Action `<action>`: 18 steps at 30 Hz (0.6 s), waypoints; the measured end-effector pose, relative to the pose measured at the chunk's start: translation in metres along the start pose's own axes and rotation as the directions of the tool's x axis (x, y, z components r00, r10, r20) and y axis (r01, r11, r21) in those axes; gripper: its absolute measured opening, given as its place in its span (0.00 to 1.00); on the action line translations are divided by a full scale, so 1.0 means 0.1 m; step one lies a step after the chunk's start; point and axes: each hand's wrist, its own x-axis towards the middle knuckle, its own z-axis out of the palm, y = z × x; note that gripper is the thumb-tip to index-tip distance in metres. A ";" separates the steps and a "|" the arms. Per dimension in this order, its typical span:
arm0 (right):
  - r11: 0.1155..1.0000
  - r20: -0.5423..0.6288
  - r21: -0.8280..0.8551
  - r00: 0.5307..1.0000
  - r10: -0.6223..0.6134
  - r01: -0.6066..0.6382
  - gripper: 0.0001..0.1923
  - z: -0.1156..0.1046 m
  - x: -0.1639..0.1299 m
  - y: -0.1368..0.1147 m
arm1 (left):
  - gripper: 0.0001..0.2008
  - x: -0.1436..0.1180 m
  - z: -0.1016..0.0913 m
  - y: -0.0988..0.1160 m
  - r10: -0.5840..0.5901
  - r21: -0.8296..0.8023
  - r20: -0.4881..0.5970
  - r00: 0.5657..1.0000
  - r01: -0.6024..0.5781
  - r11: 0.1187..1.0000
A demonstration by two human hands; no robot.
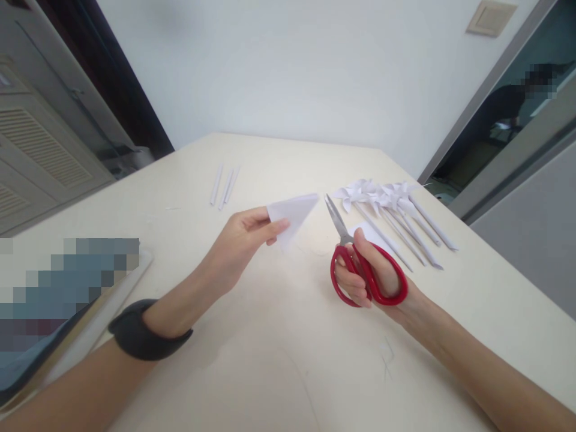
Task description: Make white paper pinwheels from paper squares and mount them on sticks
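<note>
My left hand (252,240) pinches a piece of white paper (294,211) folded into a triangle, its tip pointing right. My right hand (373,270) grips red-handled scissors (339,223), with thumb and fingers through the loops. The blades look closed or almost closed and point up and left, a little apart from the paper's tip. Beyond the scissors lie several white paper pinwheels (380,195) with rolled paper sticks (418,240). A flat white paper sheet (371,235) rests partly behind my right hand.
Several thin paper rolls (225,187) lie at the table's back left. Thin loose strands (387,360) lie near the front right of the cream table (252,372). A pixelated object (67,300) is at the left edge. Another person (504,114) is visible through the doorway.
</note>
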 end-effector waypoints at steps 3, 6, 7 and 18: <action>0.999 0.032 0.004 0.999 -0.035 0.035 0.30 0.05 -0.03 -0.04 | 0.06 0.01 0.00 0.00 -0.056 -0.190 0.004 0.998 0.056 0.980; 0.970 -0.072 -0.240 0.996 -0.045 0.026 0.22 0.09 -0.08 -0.08 | 0.11 0.01 0.00 0.02 -0.077 -0.294 0.017 0.997 0.078 0.953; 0.941 -0.129 -0.337 0.991 -0.039 -0.007 0.19 0.08 -0.09 -0.08 | 0.11 0.01 0.00 0.03 -0.081 -0.298 0.019 0.997 0.083 0.951; 0.906 -0.343 -0.399 0.894 -0.289 0.140 0.13 0.03 0.02 -0.10 | 0.32 -0.05 0.04 0.08 -0.199 -0.115 0.099 0.975 0.209 0.971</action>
